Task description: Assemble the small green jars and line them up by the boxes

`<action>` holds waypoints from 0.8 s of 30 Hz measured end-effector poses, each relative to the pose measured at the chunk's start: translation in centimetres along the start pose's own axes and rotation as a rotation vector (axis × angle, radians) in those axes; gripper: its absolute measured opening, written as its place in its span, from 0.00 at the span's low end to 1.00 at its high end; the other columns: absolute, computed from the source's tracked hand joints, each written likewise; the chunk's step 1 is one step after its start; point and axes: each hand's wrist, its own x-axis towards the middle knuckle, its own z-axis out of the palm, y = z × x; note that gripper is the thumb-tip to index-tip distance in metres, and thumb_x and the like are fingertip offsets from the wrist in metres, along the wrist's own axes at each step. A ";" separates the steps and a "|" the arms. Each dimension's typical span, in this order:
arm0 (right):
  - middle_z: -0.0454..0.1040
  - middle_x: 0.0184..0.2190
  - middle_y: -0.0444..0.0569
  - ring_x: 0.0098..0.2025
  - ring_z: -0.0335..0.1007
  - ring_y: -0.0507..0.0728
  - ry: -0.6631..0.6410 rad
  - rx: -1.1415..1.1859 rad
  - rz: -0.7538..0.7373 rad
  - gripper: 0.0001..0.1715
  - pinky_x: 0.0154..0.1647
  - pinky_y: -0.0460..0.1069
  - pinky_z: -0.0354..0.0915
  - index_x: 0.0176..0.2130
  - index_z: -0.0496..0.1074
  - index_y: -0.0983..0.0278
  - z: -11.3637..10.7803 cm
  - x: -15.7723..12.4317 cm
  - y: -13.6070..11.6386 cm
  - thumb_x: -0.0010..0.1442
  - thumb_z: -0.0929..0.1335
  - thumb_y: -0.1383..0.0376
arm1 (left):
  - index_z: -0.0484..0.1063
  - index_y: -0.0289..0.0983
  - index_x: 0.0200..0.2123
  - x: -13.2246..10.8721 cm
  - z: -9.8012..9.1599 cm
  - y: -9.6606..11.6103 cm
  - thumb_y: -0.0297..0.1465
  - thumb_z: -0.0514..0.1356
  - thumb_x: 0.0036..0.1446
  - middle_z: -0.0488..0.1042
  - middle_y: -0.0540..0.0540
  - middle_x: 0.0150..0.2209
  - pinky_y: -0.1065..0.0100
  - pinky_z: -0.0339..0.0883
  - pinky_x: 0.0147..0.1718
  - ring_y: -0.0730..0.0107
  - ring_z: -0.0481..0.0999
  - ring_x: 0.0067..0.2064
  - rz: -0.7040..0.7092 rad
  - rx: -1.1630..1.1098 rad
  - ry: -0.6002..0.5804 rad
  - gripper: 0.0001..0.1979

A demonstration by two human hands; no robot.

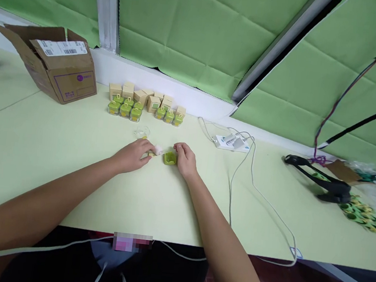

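Small square green open-topped container (169,159) seen on pale-green tabletop (133,202), flanked by loosely curled right hand (186,160), small tan piece (151,154) partly covered by left hand (134,155), fingers part-spread, neither hand's hold determinable.

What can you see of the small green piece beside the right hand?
The small green piece is squarish with rounded corners and looks like plastic. Its hollow side faces up, with a rim around the recess. It sits on the pale table, just left of the right hand; whether the two touch is unclear.
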 end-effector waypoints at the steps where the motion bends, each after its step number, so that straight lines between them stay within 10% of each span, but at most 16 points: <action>1: 0.78 0.44 0.48 0.46 0.72 0.58 -0.058 -0.001 0.003 0.18 0.51 0.53 0.66 0.43 0.74 0.60 -0.3 -0.1 -0.2 0.63 0.62 0.54 | 0.74 0.40 0.50 0.0 0.0 -0.2 0.32 0.56 0.65 0.76 0.43 0.51 0.55 0.68 0.56 0.57 0.73 0.56 -0.016 -0.003 0.008 0.12; 8: 0.77 0.48 0.50 0.46 0.72 0.58 -0.446 -0.194 -0.101 0.30 0.49 0.54 0.68 0.52 0.75 0.61 -2.7 -0.8 -1.9 0.46 0.72 0.67 | 0.78 0.41 0.44 0.4 0.5 -0.6 0.34 0.56 0.66 0.81 0.46 0.43 0.61 0.69 0.45 0.60 0.76 0.46 -0.050 -0.003 0.011 0.11; 19: 0.73 0.50 0.51 0.46 0.74 0.58 -0.050 -0.091 -0.339 0.28 0.42 0.53 0.75 0.52 0.74 0.60 -1.8 -1.6 -2.2 0.50 0.72 0.68 | 0.73 0.39 0.41 0.1 -2.3 1.6 0.31 0.61 0.62 0.77 0.51 0.36 0.68 0.68 0.39 0.71 0.75 0.37 0.063 -0.073 0.214 0.04; 24: 0.71 0.48 0.52 0.44 0.74 0.57 -0.093 -0.121 -0.509 0.29 0.37 0.51 0.76 0.53 0.74 0.58 -0.2 -2.8 -3.3 0.52 0.71 0.72 | 0.72 0.39 0.40 -0.1 -2.6 3.3 0.28 0.59 0.64 0.76 0.51 0.34 0.70 0.69 0.38 0.73 0.75 0.36 0.207 -0.089 0.297 0.02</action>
